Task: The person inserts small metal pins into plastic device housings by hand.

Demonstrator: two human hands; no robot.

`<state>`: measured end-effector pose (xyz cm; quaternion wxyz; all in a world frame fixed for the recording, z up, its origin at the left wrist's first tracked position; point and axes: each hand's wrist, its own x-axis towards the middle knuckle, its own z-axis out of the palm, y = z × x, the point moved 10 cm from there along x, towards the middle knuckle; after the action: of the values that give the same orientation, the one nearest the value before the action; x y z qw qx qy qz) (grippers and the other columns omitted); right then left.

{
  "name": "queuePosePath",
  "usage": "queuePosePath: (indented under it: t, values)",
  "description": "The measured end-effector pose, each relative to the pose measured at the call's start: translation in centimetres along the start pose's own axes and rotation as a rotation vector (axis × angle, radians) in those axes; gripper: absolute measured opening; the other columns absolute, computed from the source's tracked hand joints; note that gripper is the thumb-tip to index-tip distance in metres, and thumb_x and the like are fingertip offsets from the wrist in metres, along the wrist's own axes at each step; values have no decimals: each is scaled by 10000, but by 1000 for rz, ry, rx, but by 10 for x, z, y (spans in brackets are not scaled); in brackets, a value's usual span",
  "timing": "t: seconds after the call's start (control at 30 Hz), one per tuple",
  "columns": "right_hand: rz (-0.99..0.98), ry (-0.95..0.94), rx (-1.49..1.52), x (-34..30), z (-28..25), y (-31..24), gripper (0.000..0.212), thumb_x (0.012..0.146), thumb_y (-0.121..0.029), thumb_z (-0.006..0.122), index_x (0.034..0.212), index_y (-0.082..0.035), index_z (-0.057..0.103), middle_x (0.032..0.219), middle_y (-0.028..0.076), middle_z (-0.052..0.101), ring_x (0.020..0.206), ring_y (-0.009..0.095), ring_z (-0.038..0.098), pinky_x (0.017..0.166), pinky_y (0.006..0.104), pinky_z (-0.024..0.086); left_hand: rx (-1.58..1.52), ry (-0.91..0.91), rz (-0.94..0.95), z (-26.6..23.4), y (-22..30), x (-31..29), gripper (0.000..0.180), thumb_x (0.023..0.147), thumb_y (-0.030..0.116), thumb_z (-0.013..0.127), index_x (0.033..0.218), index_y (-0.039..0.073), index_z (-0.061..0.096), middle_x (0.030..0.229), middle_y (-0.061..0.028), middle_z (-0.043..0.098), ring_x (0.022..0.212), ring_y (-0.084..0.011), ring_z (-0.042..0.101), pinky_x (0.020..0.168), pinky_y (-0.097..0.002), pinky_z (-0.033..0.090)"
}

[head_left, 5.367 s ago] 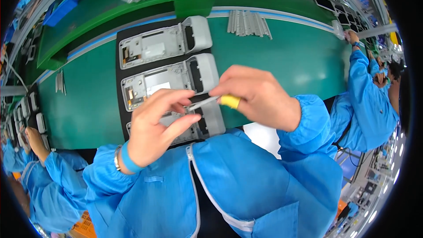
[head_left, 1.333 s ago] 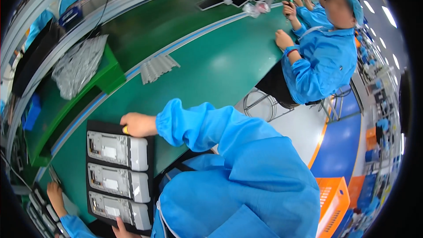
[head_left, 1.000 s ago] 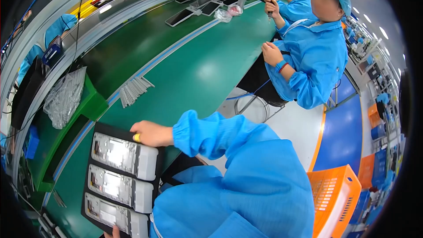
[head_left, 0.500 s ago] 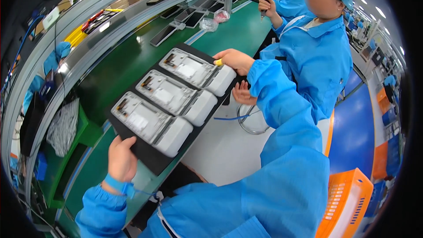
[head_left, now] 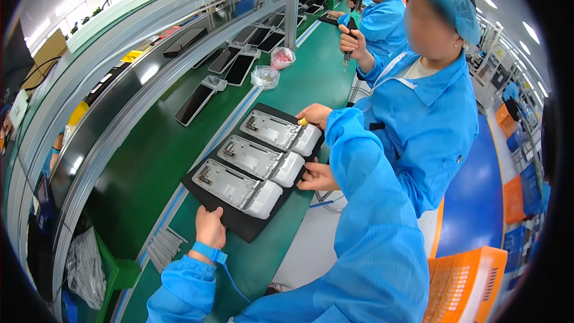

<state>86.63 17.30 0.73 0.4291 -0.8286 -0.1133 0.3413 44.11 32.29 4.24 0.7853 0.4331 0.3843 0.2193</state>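
Three light grey plastic device housings (head_left: pixel 227 186), open side up, lie in a row on a black board (head_left: pixel 251 231). Each has a thick white block at its right end. My left hand (head_left: pixel 210 228) is closed on the board's near left edge, thumb on top; a blue wrist strap circles that wrist. At the far right corner my right hand (head_left: pixel 317 115) is closed on the board, with a yellow finger cot on one fingertip. Its other fingers are partly hidden. A co-worker's hand (head_left: pixel 318 177) touches the board's right edge. The board is over the green bench (head_left: pixel 230 275).
The co-worker (head_left: pixel 418 113) stands at right, holding an electric screwdriver (head_left: pixel 348 45). Dark-screened devices (head_left: pixel 195 104) and small plastic bags (head_left: pixel 265 76) lie farther up the bench. Thin grey sticks (head_left: pixel 164 250) and a green bin (head_left: pixel 116 275) are at left. An orange basket (head_left: pixel 460 281) stands lower right.
The board with the housings has moved away from me and rightward over the bench, both my hands on it. The co-worker's lower hand has come to its edge.
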Motion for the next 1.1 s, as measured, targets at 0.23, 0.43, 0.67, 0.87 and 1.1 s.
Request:
queuePosePath:
  t: [0.23,0.43,0.67,0.87,1.1]
  values:
    - [-290,30,-845,8,-54,-23,223,822,-61,621,1030,-10,683,960,160,679,843,236,647,707,344,514,35,-63,-241,34,-18,5,615,898,-32,438,1446,-27,160,1366,-233,375,1216,-298,450,1038,-422,376]
    - [-684,368,-655,-124,-59,-163,283,829,-141,612,1065,13,637,1013,214,649,927,349,630,803,409,496,85,-231,-199,56,-19,-9,505,894,3,476,1373,-37,323,1292,-194,447,1153,-258,493,992,-359,432]
    - [-1428,3,-416,-369,127,-190,274,729,-110,679,995,-84,616,1032,93,590,1033,295,533,932,425,394,103,-249,-182,48,-7,-71,286,896,6,492,1181,-6,494,1138,-113,556,1044,-198,555,892,-332,474]
    - [-1039,-285,-38,-320,207,-111,119,831,-82,614,947,-69,636,950,50,627,919,238,594,827,363,467,227,-198,-284,-21,-23,-116,287,889,-20,500,1174,8,484,1100,-115,568,962,-174,584,800,-311,501]
    - [-925,-142,99,-263,224,-61,109,844,-78,603,951,-90,621,877,60,643,772,263,636,645,371,514,751,-116,-9,-75,-38,-142,319,935,132,534,1219,-7,499,1069,-101,617,843,-133,573,746,-260,476]
